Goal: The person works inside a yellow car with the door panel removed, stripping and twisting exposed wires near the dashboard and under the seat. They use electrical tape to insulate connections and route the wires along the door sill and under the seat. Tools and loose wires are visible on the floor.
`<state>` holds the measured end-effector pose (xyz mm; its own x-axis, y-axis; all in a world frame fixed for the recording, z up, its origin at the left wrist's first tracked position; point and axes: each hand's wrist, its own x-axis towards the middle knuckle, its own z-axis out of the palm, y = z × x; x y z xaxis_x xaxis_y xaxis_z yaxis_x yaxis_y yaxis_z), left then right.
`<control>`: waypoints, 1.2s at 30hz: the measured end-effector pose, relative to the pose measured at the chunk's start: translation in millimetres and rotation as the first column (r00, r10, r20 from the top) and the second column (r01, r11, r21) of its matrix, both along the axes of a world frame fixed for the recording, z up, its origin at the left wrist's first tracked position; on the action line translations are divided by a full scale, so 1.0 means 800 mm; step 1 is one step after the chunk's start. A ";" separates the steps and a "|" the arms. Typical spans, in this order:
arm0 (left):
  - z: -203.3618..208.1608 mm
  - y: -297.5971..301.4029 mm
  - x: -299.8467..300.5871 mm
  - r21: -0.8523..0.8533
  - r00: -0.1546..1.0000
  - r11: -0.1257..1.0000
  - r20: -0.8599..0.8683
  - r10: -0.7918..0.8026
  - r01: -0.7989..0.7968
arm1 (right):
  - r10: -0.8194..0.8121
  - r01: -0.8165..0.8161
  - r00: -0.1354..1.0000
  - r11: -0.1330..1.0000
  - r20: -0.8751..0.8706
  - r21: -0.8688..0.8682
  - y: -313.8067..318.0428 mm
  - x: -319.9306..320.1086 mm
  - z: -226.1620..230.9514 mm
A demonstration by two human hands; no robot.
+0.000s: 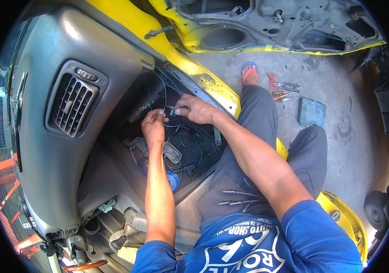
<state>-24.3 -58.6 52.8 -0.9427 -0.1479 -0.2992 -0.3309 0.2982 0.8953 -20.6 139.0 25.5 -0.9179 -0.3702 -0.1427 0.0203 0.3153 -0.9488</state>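
Both hands meet in the dark footwell, below the dashboard's edge. My left hand (153, 127) pinches a thin pale wire (165, 91) that comes down from behind the dashboard. Just to its right, my right hand (195, 109) is closed, thumb and fingers pressed together on something small and dark at the wire, too small to make out. A blue wire (171, 78) runs down beside the pale one. Under my hands, loose blue and green wires (197, 143) trail over the dark footwell floor. A blue roll (172, 181) lies near my left forearm.
The grey dashboard (122, 41) with its air vent (72, 101) rises on the left. A yellow door (258, 48) stands open at the top. On the concrete outside lie pliers (290, 86), screwdrivers (283, 96) and a teal box (311, 113), beside my sandalled foot (250, 75).
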 end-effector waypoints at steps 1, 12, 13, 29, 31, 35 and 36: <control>-0.001 0.002 0.002 0.014 1.000 1.000 -0.024 -0.005 0.005 | -0.003 0.003 1.000 0.999 -0.002 0.034 -0.002 0.001 -0.003; -0.004 0.036 0.021 0.232 0.997 0.969 0.009 0.082 -0.082 | -0.341 0.464 0.857 0.836 0.387 -0.291 -0.061 -0.012 -0.015; -0.002 0.036 0.021 0.236 0.997 0.969 0.000 0.075 -0.073 | -0.375 0.571 0.792 0.734 0.482 -0.367 -0.063 -0.017 -0.010; 0.004 0.038 0.008 -0.302 0.933 0.953 -0.337 -0.127 0.020 | -0.292 0.397 0.892 0.871 0.345 -0.288 -0.006 -0.023 0.045; 0.004 0.041 0.007 -0.295 0.946 0.955 -0.301 -0.116 0.023 | -0.293 0.324 0.926 0.940 0.239 -0.103 -0.007 -0.020 0.049; -0.001 0.042 0.004 -0.098 0.980 0.995 -0.193 -0.048 0.030 | -0.327 0.347 0.926 0.934 0.190 -0.085 -0.004 -0.017 0.041; -0.002 0.041 0.004 -0.073 0.978 0.997 -0.204 -0.044 0.030 | -0.324 0.344 0.929 0.934 0.178 -0.096 -0.002 -0.016 0.036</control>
<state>-20.9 -25.7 51.4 -0.9881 -0.1256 -0.0889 -0.1298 0.3703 0.9198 -33.2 137.5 54.0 -0.9610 -0.0697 -0.2676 0.2556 0.1451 -0.9558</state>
